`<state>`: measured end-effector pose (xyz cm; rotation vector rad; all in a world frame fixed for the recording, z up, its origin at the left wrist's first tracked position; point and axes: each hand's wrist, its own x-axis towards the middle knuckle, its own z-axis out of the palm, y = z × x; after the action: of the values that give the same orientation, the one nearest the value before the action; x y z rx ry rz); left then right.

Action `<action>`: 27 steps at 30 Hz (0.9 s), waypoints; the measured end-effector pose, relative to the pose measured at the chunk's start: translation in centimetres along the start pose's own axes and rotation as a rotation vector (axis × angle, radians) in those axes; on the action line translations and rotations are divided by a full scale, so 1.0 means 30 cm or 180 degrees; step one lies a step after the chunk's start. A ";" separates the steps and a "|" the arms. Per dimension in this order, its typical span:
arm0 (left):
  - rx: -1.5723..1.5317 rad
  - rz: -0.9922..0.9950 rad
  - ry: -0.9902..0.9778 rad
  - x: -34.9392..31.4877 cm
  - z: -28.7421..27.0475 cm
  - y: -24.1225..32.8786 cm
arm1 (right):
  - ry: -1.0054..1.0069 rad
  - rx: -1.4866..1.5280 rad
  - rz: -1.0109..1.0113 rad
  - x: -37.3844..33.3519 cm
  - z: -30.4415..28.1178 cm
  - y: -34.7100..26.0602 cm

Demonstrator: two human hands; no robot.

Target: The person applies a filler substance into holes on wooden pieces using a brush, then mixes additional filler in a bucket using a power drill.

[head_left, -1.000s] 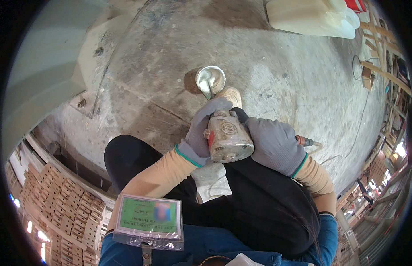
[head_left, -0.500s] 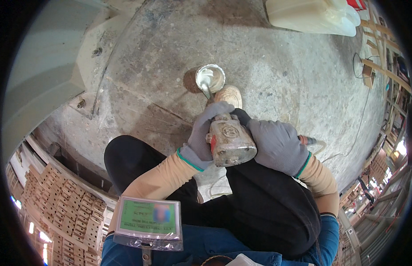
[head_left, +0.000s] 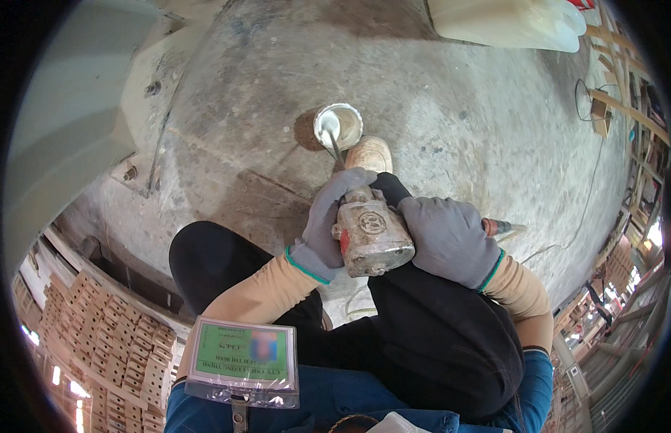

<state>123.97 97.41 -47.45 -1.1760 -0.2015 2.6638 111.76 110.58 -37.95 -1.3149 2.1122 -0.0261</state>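
Note:
A worn metal power mixer [head_left: 373,232], scuffed and with a red patch on its side, is held between my two gloved hands above my knees. My left hand [head_left: 324,227] wraps around its left side and neck. On the other side, my right hand [head_left: 451,234] grips its handle, from which an orange-tipped hose fitting [head_left: 494,226] sticks out. The mixer's thin shaft [head_left: 337,153] slants down into a small white tub [head_left: 350,117] on the floor, and its end is within white paste [head_left: 329,125]. The tub stands just beyond the toe of my shoe [head_left: 369,154].
A large whitish plastic jug [head_left: 501,22] lies at the far right on the concrete floor [head_left: 256,94]. A grey metal machine base [head_left: 83,137] with bolts rises at left. Stacked drilled wooden pieces [head_left: 111,332] stand at lower left. A thin cable [head_left: 584,224] runs along the right.
The shaft looks more upright in the tub, and the white paste around it has shifted. Both hands keep their hold on the mixer, while the whole view has moved slightly.

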 end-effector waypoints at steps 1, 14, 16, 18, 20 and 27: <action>-0.0004 -0.0036 0.0050 0.000 0.004 0.006 | 0.0034 -0.0036 -0.0001 -0.002 0.005 0.000; 0.0227 -0.0040 0.0023 -0.001 0.048 0.019 | 0.0125 -0.0312 0.0081 -0.007 -0.016 -0.007; 0.0274 0.0006 -0.0022 0.021 0.041 0.022 | 0.0221 -0.0284 0.0098 -0.001 -0.009 -0.002; 0.0619 0.0227 -0.0167 0.028 0.038 0.011 | 0.0326 -0.0197 0.0153 -0.004 0.010 0.013; 0.0923 0.0386 -0.0341 0.031 0.027 -0.008 | 0.0230 -0.0176 0.0209 -0.012 0.001 0.012; 0.0518 0.0120 -0.0662 0.028 -0.024 -0.030 | -0.0045 -0.0149 0.0132 -0.029 -0.019 0.008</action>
<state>124.10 98.52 -48.34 -0.8631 0.0045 2.7729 111.52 111.23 -37.16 -1.2941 2.1394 0.0504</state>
